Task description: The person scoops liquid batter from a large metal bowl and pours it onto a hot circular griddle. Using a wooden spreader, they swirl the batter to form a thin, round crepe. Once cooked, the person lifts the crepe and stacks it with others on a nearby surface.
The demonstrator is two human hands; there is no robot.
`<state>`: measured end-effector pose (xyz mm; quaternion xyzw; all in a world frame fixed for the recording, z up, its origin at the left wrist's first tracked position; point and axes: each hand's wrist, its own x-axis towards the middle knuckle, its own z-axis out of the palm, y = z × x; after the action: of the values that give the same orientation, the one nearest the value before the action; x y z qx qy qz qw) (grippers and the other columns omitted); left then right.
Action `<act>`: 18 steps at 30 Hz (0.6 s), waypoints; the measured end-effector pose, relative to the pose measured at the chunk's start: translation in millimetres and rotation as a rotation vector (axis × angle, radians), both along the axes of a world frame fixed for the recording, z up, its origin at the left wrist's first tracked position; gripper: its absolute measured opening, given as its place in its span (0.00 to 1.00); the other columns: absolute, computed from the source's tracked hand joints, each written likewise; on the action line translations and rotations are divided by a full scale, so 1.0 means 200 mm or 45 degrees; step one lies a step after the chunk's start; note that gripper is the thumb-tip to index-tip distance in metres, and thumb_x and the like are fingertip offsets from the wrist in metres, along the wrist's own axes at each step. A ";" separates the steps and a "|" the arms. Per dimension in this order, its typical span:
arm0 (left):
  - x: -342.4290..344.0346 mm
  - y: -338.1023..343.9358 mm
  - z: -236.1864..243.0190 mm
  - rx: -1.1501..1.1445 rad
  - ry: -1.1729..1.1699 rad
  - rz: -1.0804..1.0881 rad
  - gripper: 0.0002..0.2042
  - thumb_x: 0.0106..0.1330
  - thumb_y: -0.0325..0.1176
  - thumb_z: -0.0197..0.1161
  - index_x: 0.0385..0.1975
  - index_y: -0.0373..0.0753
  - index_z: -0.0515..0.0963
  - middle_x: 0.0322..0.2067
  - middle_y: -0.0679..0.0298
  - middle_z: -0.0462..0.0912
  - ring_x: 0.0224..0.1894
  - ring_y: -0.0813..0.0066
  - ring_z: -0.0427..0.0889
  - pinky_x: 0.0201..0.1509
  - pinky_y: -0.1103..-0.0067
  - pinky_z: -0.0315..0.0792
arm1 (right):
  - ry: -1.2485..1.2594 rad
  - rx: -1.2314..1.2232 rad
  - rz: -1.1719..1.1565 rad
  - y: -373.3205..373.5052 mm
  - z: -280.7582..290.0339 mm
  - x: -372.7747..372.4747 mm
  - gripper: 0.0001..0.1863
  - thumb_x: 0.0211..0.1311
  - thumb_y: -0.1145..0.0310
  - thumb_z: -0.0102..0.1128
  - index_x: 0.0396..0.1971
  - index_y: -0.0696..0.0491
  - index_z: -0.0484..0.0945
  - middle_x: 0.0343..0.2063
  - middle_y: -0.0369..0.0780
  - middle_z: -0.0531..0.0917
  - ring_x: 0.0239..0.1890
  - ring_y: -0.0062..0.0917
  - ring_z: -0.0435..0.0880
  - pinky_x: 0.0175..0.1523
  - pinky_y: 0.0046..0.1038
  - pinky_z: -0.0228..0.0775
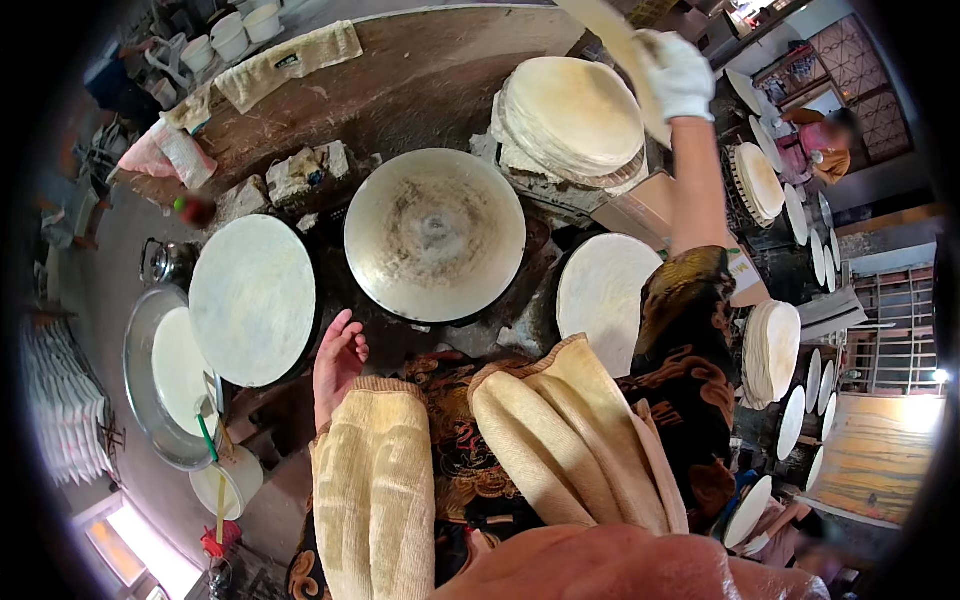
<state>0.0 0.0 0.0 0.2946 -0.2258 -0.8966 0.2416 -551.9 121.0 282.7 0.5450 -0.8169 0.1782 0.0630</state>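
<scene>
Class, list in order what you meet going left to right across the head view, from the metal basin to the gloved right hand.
Metal basin, pale-coated round griddle, left hand, brown-marked round griddle, stack of pale round sheets, gloved right hand.

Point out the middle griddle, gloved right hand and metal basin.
Middle griddle (435, 235), head view: plate centre.
Gloved right hand (681, 78), head view: glove's middle.
Metal basin (168, 425), head view: bare inner wall.

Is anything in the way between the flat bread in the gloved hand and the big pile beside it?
Nothing visible is. The flat bread, held by the white-gloved right hand, overlaps the right edge of the pile in this view; whether they touch, I can't tell.
</scene>
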 end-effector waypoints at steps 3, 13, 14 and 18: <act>-0.05 0.05 0.00 0.048 -0.025 0.005 0.19 0.66 0.27 0.55 0.57 0.36 0.66 0.39 0.63 0.80 0.35 0.77 0.77 0.37 0.82 0.71 | 0.934 0.149 -0.297 -0.11 -0.40 -0.06 0.10 0.63 0.58 0.48 0.39 0.42 0.78 0.28 0.40 0.79 0.32 0.36 0.81 0.37 0.39 0.74; -0.06 0.09 -0.02 0.135 -0.226 0.148 0.17 0.63 0.26 0.57 0.53 0.39 0.70 0.36 0.66 0.80 0.33 0.80 0.76 0.38 0.85 0.71 | 0.596 0.439 -0.598 -0.01 -1.63 -0.42 0.14 0.61 0.64 0.46 0.44 0.45 0.76 0.40 0.37 0.79 0.46 0.30 0.77 0.46 0.36 0.72; -0.08 0.07 -0.05 0.137 -0.205 0.115 0.18 0.63 0.27 0.58 0.53 0.39 0.70 0.37 0.66 0.81 0.33 0.80 0.77 0.37 0.85 0.71 | 0.574 0.430 -0.632 -0.02 -1.63 -0.43 0.14 0.61 0.65 0.45 0.44 0.45 0.76 0.41 0.38 0.79 0.46 0.31 0.78 0.46 0.37 0.72; -0.11 0.08 -0.05 0.148 -0.242 0.109 0.18 0.64 0.28 0.58 0.55 0.39 0.70 0.38 0.66 0.81 0.34 0.80 0.77 0.37 0.85 0.72 | 0.489 0.574 -0.684 -0.15 -1.55 -0.39 0.16 0.64 0.63 0.44 0.48 0.46 0.75 0.44 0.40 0.80 0.48 0.34 0.79 0.49 0.38 0.73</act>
<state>-21.8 16.5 -10.2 0.4009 -0.1826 -0.8651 0.2399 -629.7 91.2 -27.2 0.3357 -0.9223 -0.1334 0.1377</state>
